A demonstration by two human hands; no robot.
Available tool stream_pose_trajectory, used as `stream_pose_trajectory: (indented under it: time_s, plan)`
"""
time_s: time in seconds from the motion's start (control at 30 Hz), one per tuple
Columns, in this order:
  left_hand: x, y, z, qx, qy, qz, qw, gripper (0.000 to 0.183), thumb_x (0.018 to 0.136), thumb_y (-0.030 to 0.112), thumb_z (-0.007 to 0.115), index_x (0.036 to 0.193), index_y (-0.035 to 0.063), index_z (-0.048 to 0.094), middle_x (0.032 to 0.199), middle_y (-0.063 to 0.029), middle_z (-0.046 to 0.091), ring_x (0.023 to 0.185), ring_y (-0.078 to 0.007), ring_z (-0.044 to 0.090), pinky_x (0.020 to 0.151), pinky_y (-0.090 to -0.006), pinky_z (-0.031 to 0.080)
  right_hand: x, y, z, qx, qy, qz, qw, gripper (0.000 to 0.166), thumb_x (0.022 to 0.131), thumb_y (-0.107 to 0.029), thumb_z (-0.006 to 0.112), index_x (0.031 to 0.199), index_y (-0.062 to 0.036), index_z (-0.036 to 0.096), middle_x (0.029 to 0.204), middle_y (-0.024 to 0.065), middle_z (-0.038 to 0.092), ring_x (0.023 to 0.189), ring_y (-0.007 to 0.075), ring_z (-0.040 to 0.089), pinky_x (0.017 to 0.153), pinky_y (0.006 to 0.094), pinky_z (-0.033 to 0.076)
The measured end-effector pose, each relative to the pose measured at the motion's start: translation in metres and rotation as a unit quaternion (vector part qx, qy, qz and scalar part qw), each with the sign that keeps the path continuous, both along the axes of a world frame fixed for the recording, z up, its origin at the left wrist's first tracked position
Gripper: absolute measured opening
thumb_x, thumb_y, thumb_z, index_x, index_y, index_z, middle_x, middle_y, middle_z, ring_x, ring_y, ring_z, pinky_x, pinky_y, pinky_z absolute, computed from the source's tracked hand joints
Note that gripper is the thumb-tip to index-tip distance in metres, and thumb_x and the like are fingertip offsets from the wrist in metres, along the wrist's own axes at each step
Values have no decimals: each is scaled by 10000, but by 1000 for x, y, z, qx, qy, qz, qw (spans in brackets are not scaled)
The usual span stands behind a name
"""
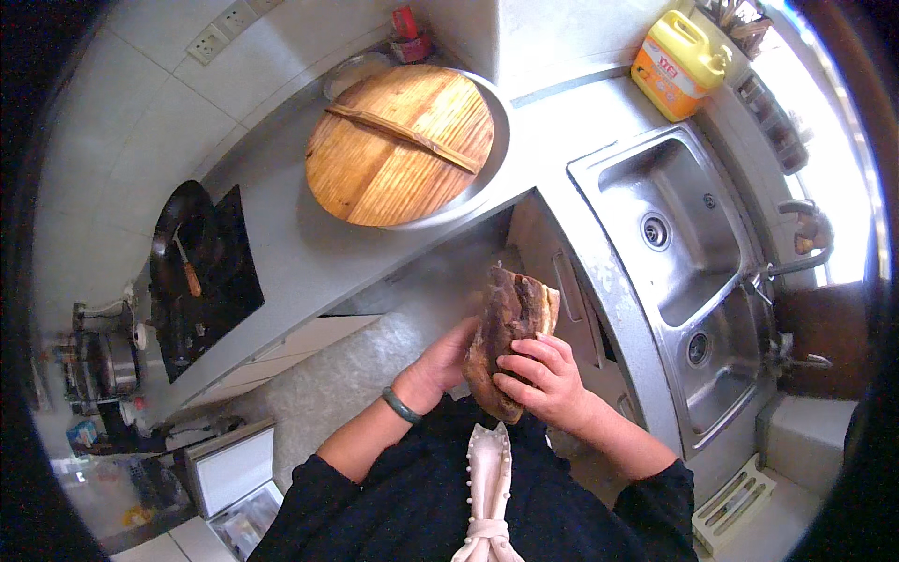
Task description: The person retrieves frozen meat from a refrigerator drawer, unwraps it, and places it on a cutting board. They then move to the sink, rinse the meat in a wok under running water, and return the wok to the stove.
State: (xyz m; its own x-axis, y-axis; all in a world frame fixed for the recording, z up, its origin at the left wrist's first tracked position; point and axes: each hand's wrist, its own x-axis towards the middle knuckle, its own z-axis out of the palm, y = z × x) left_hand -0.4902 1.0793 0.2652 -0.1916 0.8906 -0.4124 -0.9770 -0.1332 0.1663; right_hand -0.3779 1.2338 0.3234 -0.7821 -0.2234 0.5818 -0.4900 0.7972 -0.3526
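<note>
A thick slab of dark brown cured meat (507,319), with a paler fatty edge on its right, is held up in front of my body. My left hand (449,355) grips it from the left side; the fingertips are hidden behind the meat. Across its right face lie the spread fingers of my right hand (544,376), pressed against the surface. A dark green bangle (401,406) circles my left wrist. Below the meat is the floor between the counters.
A round wooden lid (404,151) covers a large white basin (500,133) on the counter. On the right is a double steel sink (674,239) with a faucet (762,277). A yellow detergent jug (678,67) stands behind it. At left, a wok (175,239) sits on a black cooktop (242,281).
</note>
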Motion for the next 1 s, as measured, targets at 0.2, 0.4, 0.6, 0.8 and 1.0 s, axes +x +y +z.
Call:
stream_pose_trajectory:
  time_s: [0.2,0.4,0.6,0.8,1.0]
  plan:
    - [-1,-11,-5,-4,-14,13,1000,378,920,282,415,1206,38,444,1166,-96,527,1024,-194,531,906,-343,436,-8,-9,1,-19,1,3,1000,248,673,-157,552,916,-162,599,1047,40,553,1031,231,507,892,392,403]
    - [-5,-45,-1,-9,13,61,998,388,910,275,434,1224,47,435,1193,-78,515,1062,-188,504,931,-340,407,-31,-25,0,-81,-2,41,996,319,608,-122,620,924,-120,586,1030,63,543,1037,264,499,854,409,429]
    - [-1,-140,-23,-78,15,175,981,363,892,245,446,1195,46,451,1176,-96,516,1094,-216,485,946,-372,378,-78,-63,-8,-206,-89,98,970,422,547,-32,692,939,-59,538,1035,112,540,1020,331,510,852,423,431]
    - [8,-241,-12,-95,16,344,934,316,870,223,494,1147,70,486,1146,-90,529,1070,-230,495,939,-427,372,-141,-123,-32,-197,-106,111,968,416,563,38,666,943,-35,515,1030,160,533,1006,351,505,866,416,422]
    - [13,-308,-6,-107,110,455,877,281,861,177,502,1125,80,502,1131,-47,532,1052,-189,502,917,-364,387,-229,-199,-33,-55,-49,137,988,414,570,13,638,962,-65,530,1035,96,524,1031,299,485,853,410,388]
